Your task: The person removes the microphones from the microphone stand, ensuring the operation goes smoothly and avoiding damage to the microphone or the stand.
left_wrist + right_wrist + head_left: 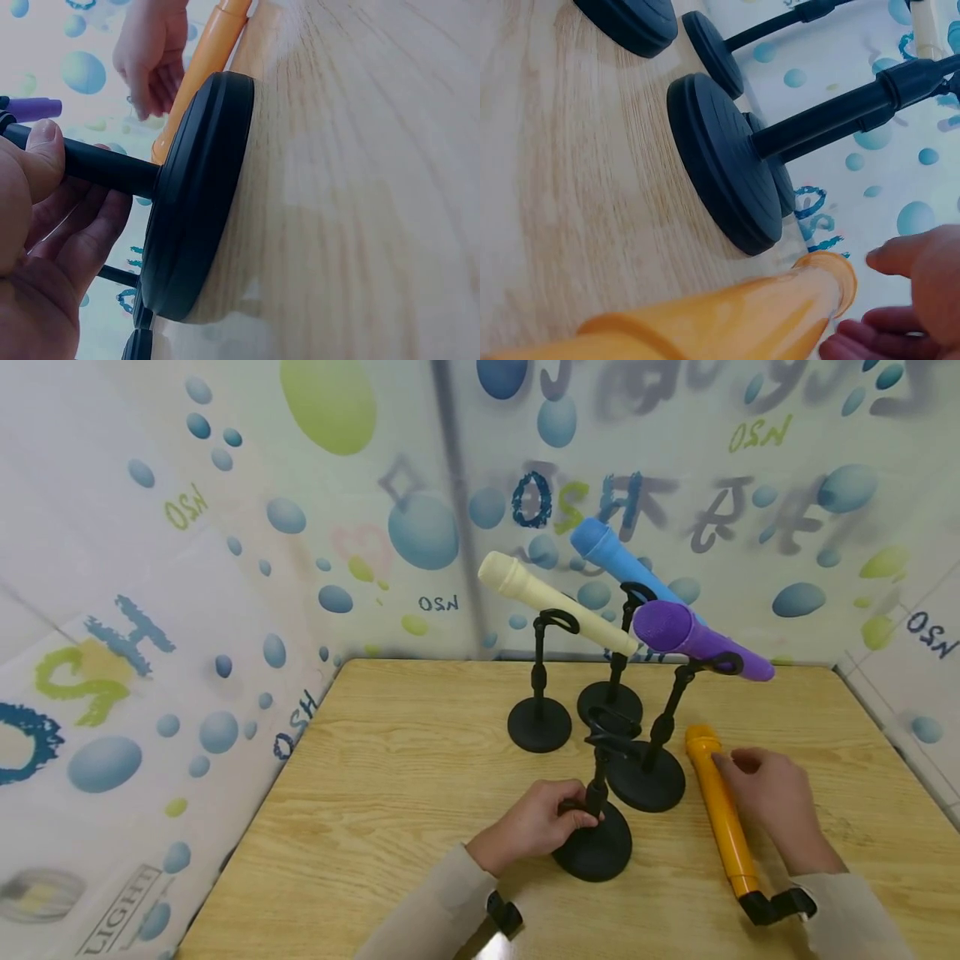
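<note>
My left hand (542, 817) grips the short pole of a black microphone stand (592, 847), thumb and fingers around it just above the round base, which rests on the table. The clip at the top of this stand holds no microphone. An orange microphone (720, 810) lies on the table to the right, its head pointing away from me. Beside its upper part is my right hand (772, 802), fingers loosely bent. In the right wrist view, the thumb and fingers (900, 255) are spread near the orange microphone (727, 315) and not wrapped round it.
Three more black stands stand behind, carrying a cream microphone (555, 602), a blue microphone (637, 564) and a purple microphone (705, 639), all tilted. The wooden table (390, 760) meets patterned walls (360, 568) at the back and sides.
</note>
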Tool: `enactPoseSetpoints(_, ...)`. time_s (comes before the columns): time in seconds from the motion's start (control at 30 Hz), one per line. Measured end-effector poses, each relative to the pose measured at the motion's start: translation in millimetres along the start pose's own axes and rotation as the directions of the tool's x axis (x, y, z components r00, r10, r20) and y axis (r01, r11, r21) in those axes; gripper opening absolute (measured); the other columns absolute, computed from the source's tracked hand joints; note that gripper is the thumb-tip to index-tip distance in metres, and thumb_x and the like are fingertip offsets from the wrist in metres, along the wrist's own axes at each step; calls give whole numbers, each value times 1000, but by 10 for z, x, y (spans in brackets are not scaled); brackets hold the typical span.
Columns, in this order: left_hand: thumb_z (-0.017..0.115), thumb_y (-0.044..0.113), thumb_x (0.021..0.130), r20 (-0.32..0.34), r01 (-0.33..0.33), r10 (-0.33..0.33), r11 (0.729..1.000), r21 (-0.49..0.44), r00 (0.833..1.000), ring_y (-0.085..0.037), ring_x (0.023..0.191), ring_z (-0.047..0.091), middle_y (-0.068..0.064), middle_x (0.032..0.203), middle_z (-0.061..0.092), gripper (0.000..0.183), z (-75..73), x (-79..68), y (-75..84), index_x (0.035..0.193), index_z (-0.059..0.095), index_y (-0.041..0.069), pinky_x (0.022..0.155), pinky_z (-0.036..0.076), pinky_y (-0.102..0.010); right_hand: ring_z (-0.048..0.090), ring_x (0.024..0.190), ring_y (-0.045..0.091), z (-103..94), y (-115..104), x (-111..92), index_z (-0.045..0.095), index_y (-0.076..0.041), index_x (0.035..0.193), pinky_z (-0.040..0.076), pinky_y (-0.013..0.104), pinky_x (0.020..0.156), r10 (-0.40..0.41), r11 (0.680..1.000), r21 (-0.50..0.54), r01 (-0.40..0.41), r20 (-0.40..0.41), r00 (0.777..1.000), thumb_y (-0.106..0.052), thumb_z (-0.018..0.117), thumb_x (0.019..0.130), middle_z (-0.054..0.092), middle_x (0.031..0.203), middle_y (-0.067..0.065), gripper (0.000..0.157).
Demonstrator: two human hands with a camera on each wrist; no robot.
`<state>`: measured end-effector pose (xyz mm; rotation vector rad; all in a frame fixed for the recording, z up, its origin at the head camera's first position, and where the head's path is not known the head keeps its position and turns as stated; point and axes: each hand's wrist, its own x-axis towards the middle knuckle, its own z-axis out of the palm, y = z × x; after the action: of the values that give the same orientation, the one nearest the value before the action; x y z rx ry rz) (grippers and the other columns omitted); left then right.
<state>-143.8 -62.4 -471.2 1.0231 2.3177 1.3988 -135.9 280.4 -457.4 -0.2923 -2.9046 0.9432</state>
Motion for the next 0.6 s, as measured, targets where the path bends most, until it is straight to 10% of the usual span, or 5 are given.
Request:
enactPoseSetpoints(0.2,73,9,103,-4,-1,1,1000,4,1000,3,102,72,-8,110,83,6,2,-1,-4,108,74,6,89,58,-14,73,94,41,28,-131,-139,73,9,125,50,17,71,-136,987,53,150,-208,969,-25,64,108,77,112,31,39)
enactPoseSetpoints(0.3,73,9,103,-5,-3,3,1000,3,1000,3,102,72,-9,110,83,6,3,1,0,108,75,6,89,58,-14,72,84,7,31,-206,-192,77,5,120,39,0,67,-196,970,84,228,-281,939,-17,69,104,79,108,28,28)
enactPoseSetpoints(0.43,73,9,103,-7,-1,1,1000,-5,1000,3,102,72,-9,110,83,6,8,2,5,108,75,5,89,58,-14,46,83,-29,37,-307,-240,79,4,115,39,-4,70,-261,943,112,313,-331,907,-10,74,101,80,104,27,20)
enactPoseSetpoints(0.6,72,7,103,-8,0,0,1000,-22,1000,1,103,73,-12,111,83,7,9,-3,12,109,75,4,90,58,-14,48,84,-29,60,-404,-298,79,4,111,43,-3,73,-319,911,149,385,-338,886,-5,75,99,80,101,25,16)
